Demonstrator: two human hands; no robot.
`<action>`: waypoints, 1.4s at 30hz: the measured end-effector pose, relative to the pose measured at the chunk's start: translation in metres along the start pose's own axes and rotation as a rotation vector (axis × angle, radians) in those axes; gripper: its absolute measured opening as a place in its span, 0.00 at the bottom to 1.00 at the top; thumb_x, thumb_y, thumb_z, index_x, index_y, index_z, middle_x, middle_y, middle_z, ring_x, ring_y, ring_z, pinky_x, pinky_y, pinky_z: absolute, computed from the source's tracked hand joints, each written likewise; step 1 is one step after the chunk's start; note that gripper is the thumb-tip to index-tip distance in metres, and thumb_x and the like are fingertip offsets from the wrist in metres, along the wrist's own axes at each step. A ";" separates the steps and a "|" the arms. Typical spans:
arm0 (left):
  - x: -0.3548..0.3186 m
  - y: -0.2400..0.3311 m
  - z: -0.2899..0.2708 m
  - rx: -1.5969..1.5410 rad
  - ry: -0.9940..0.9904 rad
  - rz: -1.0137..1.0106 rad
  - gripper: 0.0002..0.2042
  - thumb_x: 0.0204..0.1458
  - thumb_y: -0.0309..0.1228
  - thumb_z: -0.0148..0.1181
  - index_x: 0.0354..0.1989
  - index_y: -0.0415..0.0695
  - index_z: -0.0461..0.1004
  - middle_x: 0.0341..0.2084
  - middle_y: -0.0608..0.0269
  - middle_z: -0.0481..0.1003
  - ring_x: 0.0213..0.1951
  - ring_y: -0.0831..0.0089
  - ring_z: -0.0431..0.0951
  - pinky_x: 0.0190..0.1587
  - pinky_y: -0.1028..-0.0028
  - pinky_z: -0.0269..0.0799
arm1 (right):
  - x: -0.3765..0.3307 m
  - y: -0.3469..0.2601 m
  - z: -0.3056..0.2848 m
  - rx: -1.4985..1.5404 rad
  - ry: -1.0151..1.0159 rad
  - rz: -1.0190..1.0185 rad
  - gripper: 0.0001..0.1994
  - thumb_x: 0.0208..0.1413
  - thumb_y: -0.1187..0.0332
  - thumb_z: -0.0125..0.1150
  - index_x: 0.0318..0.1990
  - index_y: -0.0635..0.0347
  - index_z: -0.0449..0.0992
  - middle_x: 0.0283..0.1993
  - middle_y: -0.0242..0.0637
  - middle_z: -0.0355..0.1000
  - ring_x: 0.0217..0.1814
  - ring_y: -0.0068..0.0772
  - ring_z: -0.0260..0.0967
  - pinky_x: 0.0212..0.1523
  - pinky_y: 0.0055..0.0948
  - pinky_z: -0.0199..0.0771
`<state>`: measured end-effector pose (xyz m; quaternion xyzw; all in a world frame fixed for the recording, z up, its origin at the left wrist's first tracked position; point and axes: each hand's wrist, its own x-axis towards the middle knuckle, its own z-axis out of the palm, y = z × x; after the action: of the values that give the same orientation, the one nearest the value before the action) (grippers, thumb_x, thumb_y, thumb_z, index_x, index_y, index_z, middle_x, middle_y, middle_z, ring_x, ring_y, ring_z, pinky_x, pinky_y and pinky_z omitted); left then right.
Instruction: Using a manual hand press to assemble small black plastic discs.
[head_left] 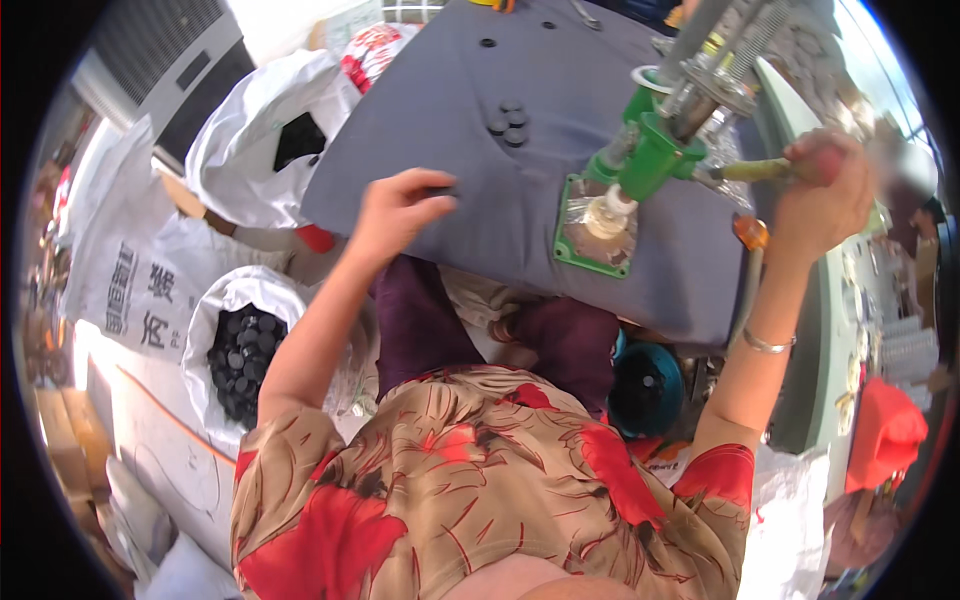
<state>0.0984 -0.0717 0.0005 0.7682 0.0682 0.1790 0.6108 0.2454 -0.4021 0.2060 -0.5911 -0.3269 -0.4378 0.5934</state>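
Observation:
My left hand (397, 215) is at the near left part of the grey cloth-covered table (420, 120). Its thumb and fingers pinch a small round black cap (441, 191). To the right, my right hand (832, 195) is wrapped around the red knob (822, 164) at the end of a lever (757, 171). That lever joins a green hand press (650, 160) standing on a green-edged base plate (592, 262). Under the press head sits a whitish round fixture (606, 215). Several black caps (514, 120) lie grouped between my left hand and the press.
A white sack (205, 350) full of black caps stands left of my leg, and another open white sack (225, 165) is beyond it. Two loose black rings (488, 43) lie farther back on the table. A teal bucket (670, 385) stands below the table at right.

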 end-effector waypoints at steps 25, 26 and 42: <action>0.151 -0.033 0.084 0.907 -0.075 0.461 0.11 0.46 0.30 0.61 0.39 0.44 0.76 0.32 0.56 0.74 0.34 0.56 0.77 0.37 0.62 0.72 | 0.029 0.034 0.023 -0.310 0.065 -0.127 0.17 0.60 0.66 0.38 0.30 0.70 0.71 0.24 0.39 0.68 0.21 0.28 0.63 0.23 0.24 0.64; 0.153 -0.037 0.087 0.987 -0.110 0.417 0.11 0.46 0.30 0.61 0.38 0.44 0.76 0.32 0.56 0.74 0.35 0.56 0.77 0.38 0.62 0.72 | 0.029 0.034 0.024 -0.178 0.101 -0.037 0.17 0.59 0.66 0.39 0.30 0.70 0.71 0.24 0.39 0.68 0.21 0.29 0.63 0.23 0.24 0.64; 0.119 -0.005 0.111 0.500 -0.162 0.443 0.19 0.38 0.27 0.64 0.43 0.43 0.74 0.34 0.58 0.76 0.38 0.62 0.75 0.41 0.66 0.72 | 0.039 0.059 -0.002 -0.699 -0.040 -0.362 0.16 0.34 0.84 0.54 0.35 0.60 0.75 0.31 0.28 0.73 0.32 0.28 0.71 0.37 0.22 0.69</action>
<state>0.2492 -0.1334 -0.0026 0.9020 -0.1073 0.2235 0.3534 0.3141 -0.4138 0.2170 -0.6985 -0.2687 -0.6087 0.2632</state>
